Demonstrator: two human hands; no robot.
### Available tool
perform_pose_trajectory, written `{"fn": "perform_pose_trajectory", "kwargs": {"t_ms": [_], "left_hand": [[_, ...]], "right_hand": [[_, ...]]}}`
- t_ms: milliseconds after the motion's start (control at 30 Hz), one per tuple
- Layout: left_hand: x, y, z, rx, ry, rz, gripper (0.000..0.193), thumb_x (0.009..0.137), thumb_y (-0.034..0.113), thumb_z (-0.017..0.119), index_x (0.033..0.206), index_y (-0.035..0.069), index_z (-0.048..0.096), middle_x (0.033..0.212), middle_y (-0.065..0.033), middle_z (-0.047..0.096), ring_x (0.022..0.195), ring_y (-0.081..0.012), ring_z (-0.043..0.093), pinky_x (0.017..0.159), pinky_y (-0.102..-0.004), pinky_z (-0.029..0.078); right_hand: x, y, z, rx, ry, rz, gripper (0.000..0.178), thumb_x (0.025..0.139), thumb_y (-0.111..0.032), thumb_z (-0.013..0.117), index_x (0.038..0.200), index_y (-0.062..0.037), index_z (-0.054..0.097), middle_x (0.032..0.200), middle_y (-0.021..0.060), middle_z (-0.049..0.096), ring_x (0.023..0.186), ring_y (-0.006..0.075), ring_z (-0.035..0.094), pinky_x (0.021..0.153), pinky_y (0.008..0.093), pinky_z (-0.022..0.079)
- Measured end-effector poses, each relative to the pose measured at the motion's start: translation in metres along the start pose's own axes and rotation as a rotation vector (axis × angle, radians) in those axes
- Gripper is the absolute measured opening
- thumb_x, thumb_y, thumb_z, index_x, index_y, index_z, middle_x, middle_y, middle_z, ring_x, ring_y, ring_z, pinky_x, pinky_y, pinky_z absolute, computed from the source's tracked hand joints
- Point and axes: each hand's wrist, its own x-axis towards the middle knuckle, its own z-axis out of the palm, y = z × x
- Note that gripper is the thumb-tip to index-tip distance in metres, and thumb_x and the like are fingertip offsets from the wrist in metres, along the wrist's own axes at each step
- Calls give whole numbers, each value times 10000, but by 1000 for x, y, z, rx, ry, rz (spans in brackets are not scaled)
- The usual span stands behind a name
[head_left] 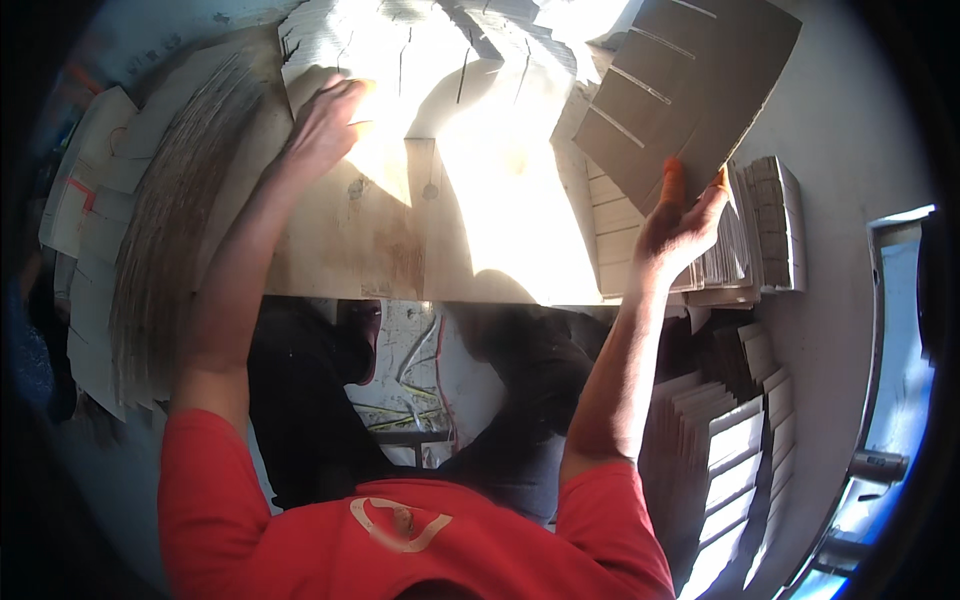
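Observation:
My right hand (685,215) grips the lower corner of a grey-brown slotted cardboard sheet (690,90), thumb on its face. The sheet is raised and tilted above the right side of the table, with several parallel slits cut in from its edge. At the far left of the table, my left hand (330,125) reaches to the near edge of a row of slotted cardboard pieces (430,70). Its thumb and forefinger are apart, with bright sunlight washing out the fingertips. Whether they touch the cardboard I cannot tell.
A wooden table (340,240) lies before me. A tall stack of cardboard sheets (180,220) stands to its left. More slotted cardboard stacks (775,225) sit at the right, and others (715,450) are below. My legs are under the table; a window (895,350) is far right.

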Motion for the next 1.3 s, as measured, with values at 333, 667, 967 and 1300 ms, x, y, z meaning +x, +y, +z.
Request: {"fn": "perform_pose_trajectory", "kwargs": {"t_ms": [333,667,967,1300], "left_hand": [[122,32,112,225,-204,-17,419,698,16,646,1073,77,468,1177,-88,472,1171,-264,418,1011,-452,321],[127,25,117,224,-49,176,217,781,-20,472,960,70,555,942,-90,599,1075,-270,523,1001,-414,377],[96,54,94,46,-337,143,135,753,2,471,857,52,542,826,-165,569,784,-358,589,708,-447,439],[68,77,92,-193,-244,320,184,746,105,617,684,-7,485,669,-125,520,712,-281,560,628,-393,454]], "right_hand": [[-36,14,49,-25,-149,9,510,877,24,578,1349,-18,390,1153,195,614,958,251,659,811,305,537],[-30,19,54,71,-81,-138,551,880,35,572,1386,-26,361,1167,191,608,960,216,647,831,307,527],[-39,4,50,380,-282,204,445,976,-31,426,1413,-34,342,1327,107,483,1118,143,515,968,281,435],[-46,5,52,145,-370,36,567,892,71,527,1414,-60,347,1150,76,587,932,96,577,836,237,501]]}}
